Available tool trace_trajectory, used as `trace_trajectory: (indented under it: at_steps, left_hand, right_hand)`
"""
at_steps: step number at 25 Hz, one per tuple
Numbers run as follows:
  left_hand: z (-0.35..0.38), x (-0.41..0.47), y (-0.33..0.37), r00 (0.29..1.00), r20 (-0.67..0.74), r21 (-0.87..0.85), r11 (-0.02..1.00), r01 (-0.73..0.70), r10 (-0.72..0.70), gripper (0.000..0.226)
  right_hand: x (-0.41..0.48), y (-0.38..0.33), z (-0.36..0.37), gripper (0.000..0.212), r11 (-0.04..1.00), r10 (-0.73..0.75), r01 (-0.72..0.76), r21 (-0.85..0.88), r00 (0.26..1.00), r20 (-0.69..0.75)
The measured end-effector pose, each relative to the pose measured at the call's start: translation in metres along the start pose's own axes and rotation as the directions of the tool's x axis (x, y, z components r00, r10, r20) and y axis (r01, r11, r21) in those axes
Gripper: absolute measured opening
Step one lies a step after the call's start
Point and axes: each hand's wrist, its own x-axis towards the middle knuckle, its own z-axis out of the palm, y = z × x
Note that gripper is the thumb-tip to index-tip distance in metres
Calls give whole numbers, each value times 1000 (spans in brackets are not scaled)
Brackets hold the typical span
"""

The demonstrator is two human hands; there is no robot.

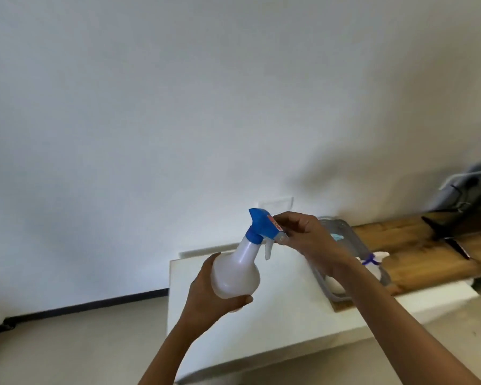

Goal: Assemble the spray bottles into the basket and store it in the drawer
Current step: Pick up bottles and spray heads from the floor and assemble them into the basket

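Observation:
I hold a translucent white spray bottle upright in the air above a white cabinet top. My left hand wraps the bottle's round body from below. My right hand pinches the nozzle end of its blue trigger head. Behind my right forearm a grey plastic basket rests on the surface, with another white spray bottle with a blue collar lying inside, partly hidden by my arm.
A wooden board runs along the wall to the right of the basket. A dark-framed object leans at the far right. The white wall fills the upper view; pale floor lies left and below.

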Motion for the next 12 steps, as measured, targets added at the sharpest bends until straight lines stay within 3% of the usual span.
trace_trajectory:
  at_steps: [7,10,12]
  left_hand:
    - [93,108,51,936,349,-52,998,-30,46,77]
    - [130,155,74,950,305,-1,998,-64,61,99]
    - [153,177,95,952,278,-87,991,-105,126,95]
  right_hand:
    - [21,30,-110,29,993,75,-66,97,993,-89]
    - [45,37,-160,34,992,103,-118,-53,970,-220]
    - [61,50,-186,39,974,107,-167,-154,935,-339]
